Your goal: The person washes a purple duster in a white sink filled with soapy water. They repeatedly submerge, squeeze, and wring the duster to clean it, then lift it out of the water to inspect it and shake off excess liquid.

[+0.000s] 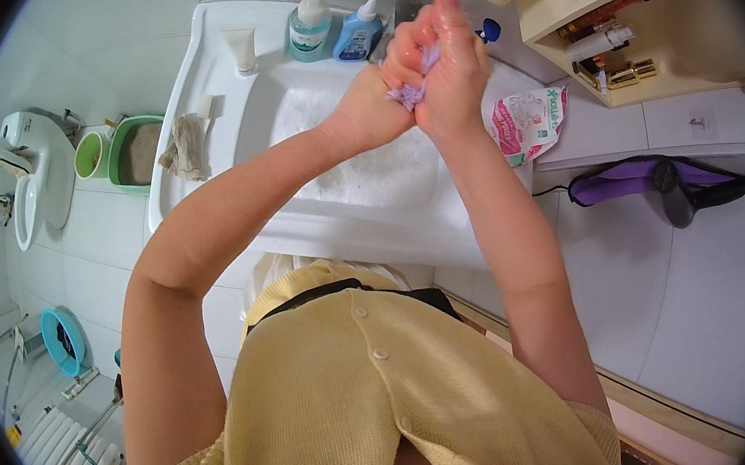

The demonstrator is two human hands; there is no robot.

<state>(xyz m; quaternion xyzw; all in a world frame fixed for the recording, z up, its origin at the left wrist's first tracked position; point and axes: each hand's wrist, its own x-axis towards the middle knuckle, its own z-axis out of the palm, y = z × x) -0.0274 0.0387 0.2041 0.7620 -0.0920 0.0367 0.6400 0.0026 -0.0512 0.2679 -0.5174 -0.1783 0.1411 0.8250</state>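
Observation:
Above the white sink [298, 213], both hands are pressed together around a wet, crumpled light-purple cloth [408, 96]. My left hand [374, 112] comes in from the left, its fingers partly hidden behind the other hand. My right hand [456, 74] is closed over the bundle, thumb side up. Both look wet. Only small folds of the cloth show between palms and fingers. Whitish suds or water lie in the basin below.
Along the sink's back rim stand a white tube [242, 52], a teal pump bottle [309, 35] and a blue bottle [358, 34]. A grey cloth [185, 150] lies on the left rim, a pink-and-white packet [532, 123] on the right. A wooden shelf [542, 28] juts out at upper right.

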